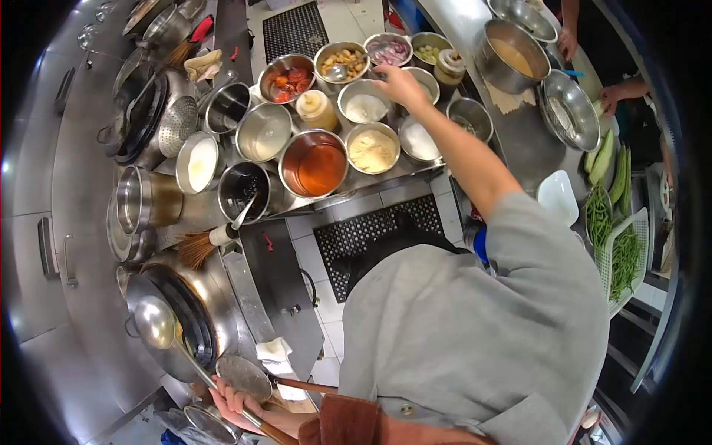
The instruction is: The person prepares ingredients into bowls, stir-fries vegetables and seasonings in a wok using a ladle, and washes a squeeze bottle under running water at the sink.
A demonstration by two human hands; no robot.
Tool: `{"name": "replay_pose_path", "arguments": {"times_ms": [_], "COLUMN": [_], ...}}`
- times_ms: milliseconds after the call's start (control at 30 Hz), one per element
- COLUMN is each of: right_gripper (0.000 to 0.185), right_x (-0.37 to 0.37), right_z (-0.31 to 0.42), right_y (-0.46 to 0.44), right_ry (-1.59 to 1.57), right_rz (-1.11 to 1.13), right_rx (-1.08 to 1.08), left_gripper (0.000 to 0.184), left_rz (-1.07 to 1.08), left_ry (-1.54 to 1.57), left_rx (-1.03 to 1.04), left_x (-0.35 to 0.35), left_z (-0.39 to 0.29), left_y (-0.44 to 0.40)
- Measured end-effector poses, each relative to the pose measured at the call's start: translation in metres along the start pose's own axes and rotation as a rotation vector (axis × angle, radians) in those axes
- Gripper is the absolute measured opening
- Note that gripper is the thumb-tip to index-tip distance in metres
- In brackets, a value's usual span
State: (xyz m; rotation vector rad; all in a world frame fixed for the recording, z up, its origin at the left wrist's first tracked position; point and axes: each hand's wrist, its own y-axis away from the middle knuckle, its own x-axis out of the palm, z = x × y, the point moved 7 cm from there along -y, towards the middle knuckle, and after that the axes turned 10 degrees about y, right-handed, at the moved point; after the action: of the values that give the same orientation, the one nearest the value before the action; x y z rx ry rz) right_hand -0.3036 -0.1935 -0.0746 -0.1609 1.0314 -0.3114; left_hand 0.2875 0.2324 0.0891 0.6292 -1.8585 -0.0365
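Low on the left, my left hand (236, 401) is closed around the long handle of a ladle (157, 323). The ladle's bowl hangs over a dark wok (182, 308). My right hand (401, 85) reaches across the seasoning containers, fingers drawn together near the bowl of yellow-brown cubes (345, 58). A spoon (337, 73) lies in that bowl, and whether my fingertips grip its handle is unclear. Under and beside this hand stand a bowl of white powder (366, 108) and a bowl of chopped red onion (389, 52).
Bowls of red liquid (319, 172), pale yellow powder (372, 150) and dark sauce (243, 191) crowd the counter. A squeeze bottle (317, 110) stands among them. A bamboo brush (199, 248) lies by the wok. Another person's hands (611, 96) are at the right counter, near a green-bean basket (642, 256).
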Motion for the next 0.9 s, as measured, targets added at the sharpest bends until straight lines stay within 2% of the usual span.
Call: {"name": "replay_pose_path", "arguments": {"times_ms": [33, 100, 200, 267, 333, 367, 400, 433, 533, 667, 833, 900], "right_gripper": [0.024, 0.023, 0.022, 0.023, 0.024, 0.024, 0.025, 0.026, 0.025, 0.026, 0.029, 0.03], "right_x": [0.019, 0.001, -0.06, -0.09, -0.109, -0.105, -0.096, -0.098, -0.095, -0.087, -0.081, -0.078], "right_z": [-0.007, -0.008, -0.021, -0.037, -0.057, -0.064, -0.076, -0.077, -0.07, -0.073, -0.073, -0.081], "right_y": [-0.009, -0.01, 0.003, 0.033, 0.06, 0.065, 0.073, 0.079, 0.083, 0.084, 0.088, 0.09], "right_ry": [0.063, 0.073, 0.113, 0.132, -0.171, -0.166, -0.218, -0.272, -0.31, -0.342, -0.403, -0.424], "right_rz": [0.135, 0.101, 0.041, 0.018, 0.01, 0.0, -0.077, -0.152, -0.192, -0.193, -0.203, -0.228], "right_rx": [-0.104, -0.105, -0.097, -0.06, 0.12, 0.13, 0.175, 0.219, 0.228, 0.225, 0.242, 0.315], "left_gripper": [0.034, 0.033, 0.032, 0.031, 0.031, 0.032, 0.033, 0.033, 0.029, 0.027, 0.027, 0.027], "left_rz": [0.096, 0.028, -0.075, -0.002, -0.033, -0.107, -0.121, -0.117, -0.029, -0.039, -0.028, -0.032], "left_ry": [0.171, 0.199, 0.031, -0.254, -0.532, -0.668, -0.59, -0.595, -0.687, -0.859, -0.871, -0.861], "left_rx": [-0.146, -0.166, -0.31, -0.467, -0.528, -0.508, -0.632, -0.637, -0.869, -0.909, -0.923, -0.912], "left_x": [0.012, 0.017, -0.018, -0.066, -0.065, -0.046, -0.039, -0.038, -0.034, -0.026, -0.021, -0.021], "left_z": [0.014, 0.034, 0.055, 0.054, 0.084, 0.107, 0.125, 0.133, 0.162, 0.174, 0.182, 0.184], "left_y": [0.011, 0.029, 0.049, 0.05, 0.056, 0.059, 0.059, 0.054, 0.05, 0.05, 0.052, 0.054]}}
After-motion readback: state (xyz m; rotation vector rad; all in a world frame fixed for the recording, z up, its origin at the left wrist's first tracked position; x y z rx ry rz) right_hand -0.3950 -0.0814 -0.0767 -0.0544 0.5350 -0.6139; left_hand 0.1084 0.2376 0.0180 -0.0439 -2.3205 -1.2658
